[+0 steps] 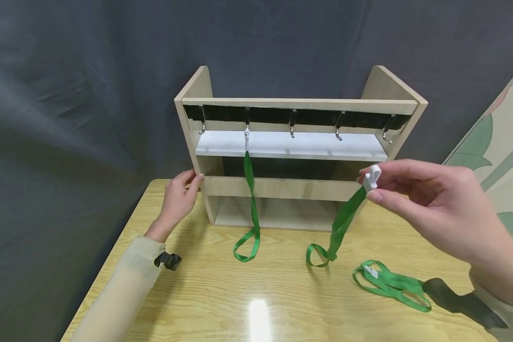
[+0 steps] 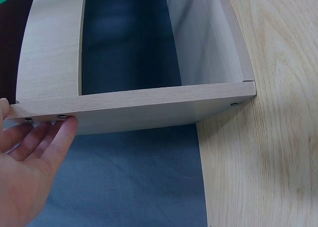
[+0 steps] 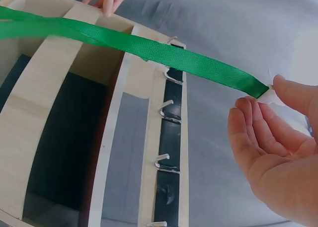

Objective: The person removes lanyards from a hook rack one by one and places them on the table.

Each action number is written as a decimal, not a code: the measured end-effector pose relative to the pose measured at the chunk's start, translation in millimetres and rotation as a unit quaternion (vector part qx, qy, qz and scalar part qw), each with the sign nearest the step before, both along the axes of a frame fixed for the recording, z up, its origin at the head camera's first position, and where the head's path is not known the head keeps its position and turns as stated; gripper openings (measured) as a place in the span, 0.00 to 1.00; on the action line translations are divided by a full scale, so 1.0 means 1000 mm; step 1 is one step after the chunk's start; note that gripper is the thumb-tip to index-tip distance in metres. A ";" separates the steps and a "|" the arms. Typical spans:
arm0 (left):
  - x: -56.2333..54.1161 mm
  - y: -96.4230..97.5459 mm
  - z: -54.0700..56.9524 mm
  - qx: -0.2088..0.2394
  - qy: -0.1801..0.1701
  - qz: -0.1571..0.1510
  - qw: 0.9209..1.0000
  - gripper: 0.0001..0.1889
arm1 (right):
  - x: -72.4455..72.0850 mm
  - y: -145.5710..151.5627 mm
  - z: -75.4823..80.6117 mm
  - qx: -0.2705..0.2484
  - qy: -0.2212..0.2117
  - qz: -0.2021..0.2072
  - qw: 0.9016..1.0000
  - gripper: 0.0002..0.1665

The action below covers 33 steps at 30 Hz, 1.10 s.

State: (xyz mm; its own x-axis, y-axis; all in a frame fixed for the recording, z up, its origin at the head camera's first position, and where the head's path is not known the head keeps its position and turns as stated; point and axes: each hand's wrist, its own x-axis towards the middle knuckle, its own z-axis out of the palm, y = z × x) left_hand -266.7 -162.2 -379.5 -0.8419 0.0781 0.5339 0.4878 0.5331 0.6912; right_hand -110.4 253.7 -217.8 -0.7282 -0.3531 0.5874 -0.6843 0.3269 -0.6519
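Note:
My right hand pinches the white plastic clip of a green lanyard between thumb and fingers, in front of the rack's right side. The strap hangs down from it, its loop low over the table. My left hand holds the left side panel of the wooden rack, thumb at the front edge and fingers on the outer face. A second green lanyard hangs from the second hook from the left. Another folded lanyard lies on the table at right.
Several metal hooks line a black strip along the rack's top rail; one at the middle bears nothing. Below are a white shelf and a wooden crossbar. The rack stands on a wood-grain table before a dark curtain.

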 end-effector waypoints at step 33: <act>-0.001 0.000 0.000 -0.009 0.009 0.008 1.000 0.17 | -0.011 -0.009 -0.055 0.082 -0.039 -0.002 0.996 0.19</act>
